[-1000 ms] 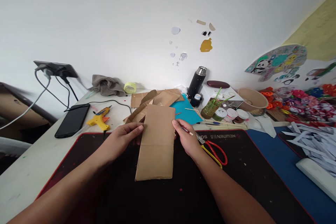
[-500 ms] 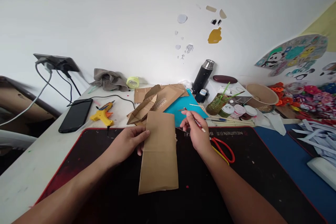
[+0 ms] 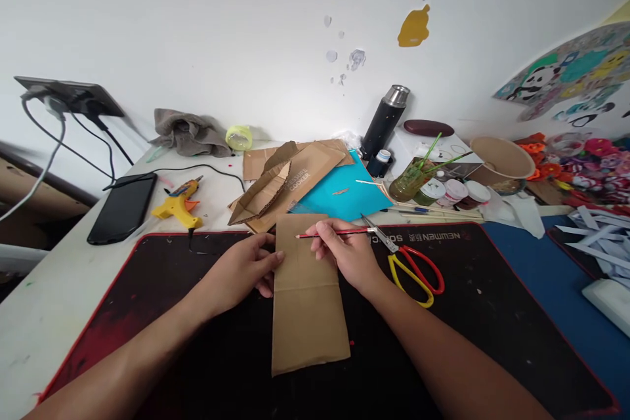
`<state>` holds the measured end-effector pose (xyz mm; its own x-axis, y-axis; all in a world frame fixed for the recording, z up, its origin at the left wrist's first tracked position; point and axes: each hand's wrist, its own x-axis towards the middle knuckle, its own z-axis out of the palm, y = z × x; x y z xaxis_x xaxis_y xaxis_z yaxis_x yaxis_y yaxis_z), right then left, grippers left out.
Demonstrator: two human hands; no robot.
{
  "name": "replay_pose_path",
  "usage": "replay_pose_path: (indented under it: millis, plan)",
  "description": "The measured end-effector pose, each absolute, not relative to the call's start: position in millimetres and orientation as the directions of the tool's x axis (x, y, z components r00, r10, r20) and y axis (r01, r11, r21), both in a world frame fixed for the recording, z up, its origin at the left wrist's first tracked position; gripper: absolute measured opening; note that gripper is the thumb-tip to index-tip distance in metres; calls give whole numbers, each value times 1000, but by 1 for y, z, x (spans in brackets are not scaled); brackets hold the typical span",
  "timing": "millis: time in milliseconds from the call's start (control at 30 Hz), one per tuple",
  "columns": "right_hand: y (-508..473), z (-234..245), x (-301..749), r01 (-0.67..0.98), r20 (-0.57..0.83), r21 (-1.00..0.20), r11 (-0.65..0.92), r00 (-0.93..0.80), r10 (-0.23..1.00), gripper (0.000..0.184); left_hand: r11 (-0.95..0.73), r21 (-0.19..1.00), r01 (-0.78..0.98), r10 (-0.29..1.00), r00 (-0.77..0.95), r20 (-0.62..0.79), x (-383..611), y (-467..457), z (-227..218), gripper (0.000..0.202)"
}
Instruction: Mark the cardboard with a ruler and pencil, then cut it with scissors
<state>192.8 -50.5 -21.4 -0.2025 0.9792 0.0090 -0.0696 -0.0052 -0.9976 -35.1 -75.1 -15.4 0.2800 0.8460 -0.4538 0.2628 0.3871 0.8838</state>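
A creased rectangular piece of cardboard (image 3: pixel 308 315) lies lengthwise in front of me over the black desk mat (image 3: pixel 216 367). My left hand (image 3: pixel 249 266) grips its left edge, thumb on top and fingers curled beneath. In my right hand (image 3: pixel 344 249) is a red and black pencil (image 3: pixel 352 231), pinched between thumb and fingers. Its tip points left, over the upper part of the cardboard; whether it touches the surface I cannot tell. Scissors (image 3: pixel 408 266) with one red and one yellow handle rest on the mat, just right of my right hand.
Cardboard scraps (image 3: pixel 295 177) and a blue sheet (image 3: pixel 344 193) lie behind the mat. To the left are a yellow glue gun (image 3: pixel 180 205) and a black phone (image 3: pixel 123 207). A black flask (image 3: pixel 386 119), a jar with green brushes (image 3: pixel 408 184) and paint pots (image 3: pixel 453 191) stand back right.
My right hand has moved left and brought the pencil over the cardboard, uncovering the scissors. The cardboard has shifted slightly right at its lower end. The view has tilted down a little.
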Motion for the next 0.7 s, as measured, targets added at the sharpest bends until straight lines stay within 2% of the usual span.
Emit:
replay_pose_path:
  millis: [133, 267, 700]
  plan:
    - [-44, -23, 198, -92, -19, -995, -32, -137, 990, 54, 407, 879, 247, 840, 276, -466, -35, -75, -13, 61]
    - [-44, -24, 198, -102, -62, -992, -80, -171, 983, 55, 418, 873, 253, 832, 279, -479, -37, -74, -13, 62]
    - [-48, -26, 194, 7, 12, -1000, 14, -218, 976, 54, 429, 861, 272, 826, 268, -496, -36, -74, -13, 69]
